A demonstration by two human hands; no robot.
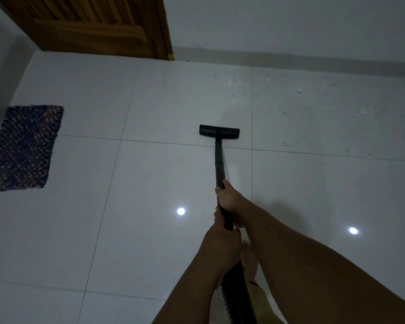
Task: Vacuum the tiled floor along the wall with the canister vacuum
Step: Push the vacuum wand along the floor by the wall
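Note:
A black vacuum wand (219,162) runs from my hands out to a flat black floor nozzle (219,131), which rests on the glossy white tiled floor (164,101) about one tile short of the wall. My right hand (229,199) grips the wand higher along the tube. My left hand (223,244) holds it just behind, where the ribbed black hose (237,298) begins. The canister is out of view. Pale dust and debris specks (290,108) lie scattered on the tiles right of the nozzle, toward the wall.
A white wall with a grey baseboard (313,59) runs across the back. A brown wooden door (98,24) stands at the back left. A dark woven mat (24,146) lies on the floor at the left. Two ceiling lights reflect in the tiles.

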